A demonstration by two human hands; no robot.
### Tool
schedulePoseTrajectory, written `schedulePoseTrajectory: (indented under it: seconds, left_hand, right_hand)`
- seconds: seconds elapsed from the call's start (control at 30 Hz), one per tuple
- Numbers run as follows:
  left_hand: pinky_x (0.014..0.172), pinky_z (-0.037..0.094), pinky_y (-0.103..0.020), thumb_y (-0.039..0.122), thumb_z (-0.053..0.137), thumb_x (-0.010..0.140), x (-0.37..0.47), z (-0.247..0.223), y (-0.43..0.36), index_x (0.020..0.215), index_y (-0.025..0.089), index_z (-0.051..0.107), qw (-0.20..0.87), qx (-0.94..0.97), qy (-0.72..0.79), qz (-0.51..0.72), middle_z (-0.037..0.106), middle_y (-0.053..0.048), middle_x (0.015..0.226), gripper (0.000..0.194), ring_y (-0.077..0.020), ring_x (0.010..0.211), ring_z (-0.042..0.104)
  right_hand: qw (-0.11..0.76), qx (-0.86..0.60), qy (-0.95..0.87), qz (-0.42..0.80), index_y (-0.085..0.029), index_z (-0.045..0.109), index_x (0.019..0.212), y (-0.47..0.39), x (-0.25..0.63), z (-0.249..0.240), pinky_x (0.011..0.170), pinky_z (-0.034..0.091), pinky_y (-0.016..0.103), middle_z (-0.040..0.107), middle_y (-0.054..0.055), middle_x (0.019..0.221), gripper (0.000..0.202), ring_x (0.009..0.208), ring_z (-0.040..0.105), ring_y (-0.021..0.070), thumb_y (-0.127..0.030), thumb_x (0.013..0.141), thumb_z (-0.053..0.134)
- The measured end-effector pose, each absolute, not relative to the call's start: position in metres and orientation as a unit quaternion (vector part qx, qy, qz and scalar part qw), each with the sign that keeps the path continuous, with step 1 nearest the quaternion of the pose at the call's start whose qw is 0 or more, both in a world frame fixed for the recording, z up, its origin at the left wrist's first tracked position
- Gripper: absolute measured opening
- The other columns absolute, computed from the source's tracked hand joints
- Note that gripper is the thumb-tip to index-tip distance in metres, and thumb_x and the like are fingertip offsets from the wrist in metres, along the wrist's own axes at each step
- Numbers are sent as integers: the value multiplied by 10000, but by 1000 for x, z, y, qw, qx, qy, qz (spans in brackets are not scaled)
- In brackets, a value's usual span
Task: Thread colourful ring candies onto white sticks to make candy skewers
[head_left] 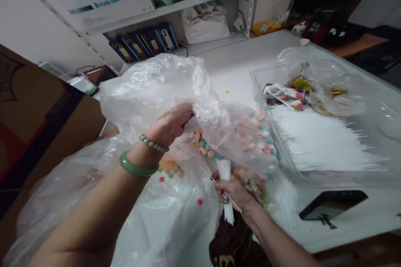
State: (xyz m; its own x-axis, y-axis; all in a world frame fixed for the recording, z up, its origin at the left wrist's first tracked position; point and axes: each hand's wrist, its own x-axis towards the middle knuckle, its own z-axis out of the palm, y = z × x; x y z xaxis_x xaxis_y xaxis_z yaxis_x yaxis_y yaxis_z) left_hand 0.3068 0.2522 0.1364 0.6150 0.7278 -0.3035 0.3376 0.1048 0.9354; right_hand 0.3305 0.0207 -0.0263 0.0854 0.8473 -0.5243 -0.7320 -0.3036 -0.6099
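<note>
My left hand (pixel 177 122), with a bead bracelet and a green bangle at the wrist, is closed on the gathered edge of a clear plastic bag (pixel 216 119). Through the bag's film and opening show many small pastel candies (pixel 203 145), pink, orange and blue. Lower and to the right, my right hand (pixel 233 194) is wrapped around a bundle of thin white sticks (pixel 223 171). One stick slants across the fingers, apart from the others. A few brighter candies (pixel 171 169) lie on the plastic below my left wrist.
A clear plastic tub (pixel 291 175) at right holds white sticks and printed wrappers. A phone (pixel 333 204) leans near the front edge. At left stands a cardboard box (pixel 37 121). Behind the table, a shelf (pixel 175 7) carries binders, bags and a white carton.
</note>
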Motion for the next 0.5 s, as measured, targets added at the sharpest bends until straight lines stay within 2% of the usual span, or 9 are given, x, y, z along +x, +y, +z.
schedulePoseTrajectory:
  seconds: [0.13,0.23,0.3,0.37,0.43,0.5]
  left_hand:
    - [455,422,-202,185,623,577,298,135,251,610,166,533,651,633,399,127,449,42,470,98,-86,433,466]
    - [513,440,-204,193,617,648,302,132,251,638,158,536,608,700,338,161,488,34,532,88,-72,471,470]
    - [598,477,-229,193,604,705,300,132,247,743,150,586,527,774,296,189,569,5,639,60,-96,579,542]
    - [729,505,-274,167,583,749,289,128,239,913,157,623,403,841,270,239,642,-31,807,168,-138,760,606]
    - [855,491,-318,124,531,797,269,117,224,1055,177,616,265,879,268,291,663,-63,974,276,-172,941,614]
    - [932,464,-360,82,442,848,243,94,201,1113,180,604,158,901,272,300,654,-95,1075,326,-196,1053,597]
  right_hand:
    - [584,-470,-86,657,-161,565,905,26,316,-9,342,213,174,478,-92,466,318,334,310,37,-237,607,648]
    - [581,-486,-92,647,-162,571,911,38,301,15,336,227,176,479,-92,470,314,325,311,39,-230,609,624]
    - [581,-512,-105,624,-158,587,911,49,299,30,328,250,187,488,-87,467,318,317,324,48,-233,603,614]
    - [584,-578,-133,554,-154,610,882,61,309,38,323,274,193,495,-79,451,306,321,374,66,-228,585,624]
    - [591,-637,-134,476,-158,615,851,71,328,39,327,300,193,512,-72,458,301,345,416,77,-220,559,648]
    - [618,-639,-99,446,-162,594,814,75,348,36,315,260,185,484,-82,438,273,331,372,61,-215,551,643]
